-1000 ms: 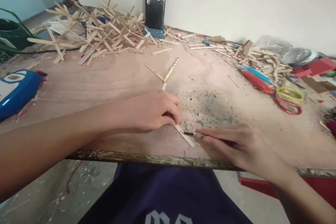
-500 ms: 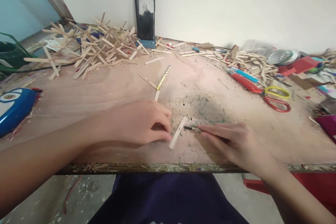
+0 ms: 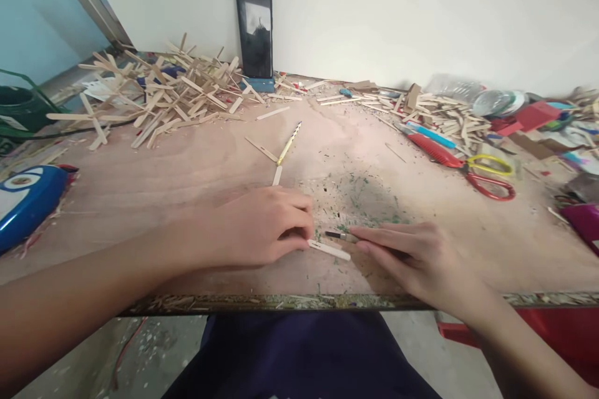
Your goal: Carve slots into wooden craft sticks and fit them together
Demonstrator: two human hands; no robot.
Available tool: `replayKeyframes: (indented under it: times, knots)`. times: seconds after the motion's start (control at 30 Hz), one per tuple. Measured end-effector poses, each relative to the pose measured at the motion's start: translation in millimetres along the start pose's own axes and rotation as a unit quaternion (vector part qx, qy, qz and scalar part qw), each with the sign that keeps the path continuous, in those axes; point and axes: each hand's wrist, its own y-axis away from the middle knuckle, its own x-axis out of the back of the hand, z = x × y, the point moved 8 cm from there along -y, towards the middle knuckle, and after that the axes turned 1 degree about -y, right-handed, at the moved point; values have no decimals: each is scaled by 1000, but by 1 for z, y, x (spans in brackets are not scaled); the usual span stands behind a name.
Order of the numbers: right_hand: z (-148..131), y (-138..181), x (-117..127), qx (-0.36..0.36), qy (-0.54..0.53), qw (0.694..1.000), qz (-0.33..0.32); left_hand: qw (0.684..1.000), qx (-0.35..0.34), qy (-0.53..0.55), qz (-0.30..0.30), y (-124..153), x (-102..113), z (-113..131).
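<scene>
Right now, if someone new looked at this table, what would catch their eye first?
Probably the tangled heap of wooden sticks at the far left, with a dark phone propped up just right of it. On the right lie scissors with red and yellow handles. Front and centre, the left hand holds a flat stick, and the right hand grips a thin tool.
</scene>
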Motion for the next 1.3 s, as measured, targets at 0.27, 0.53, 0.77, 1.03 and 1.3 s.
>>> replayKeyframes:
  times: [0.27, 0.53, 0.77, 1.03, 1.3]
  knots:
    - [8, 5, 18, -47, 22, 994, 100, 996, 27, 38, 78, 6, 28, -2]
    - [12, 7, 25, -77, 44, 986, 141, 990, -2, 38, 137, 6, 42, 1]
    - [12, 6, 26, -72, 54, 985, 146, 992, 3, 15, 125, 6, 45, -1]
    - [11, 9, 28, -77, 69, 982, 160, 984, 68, 46, 157, 16, 69, -8]
    - [17, 16, 30, -110, 65, 977, 171, 975, 80, 80, 189, 19, 72, -11]
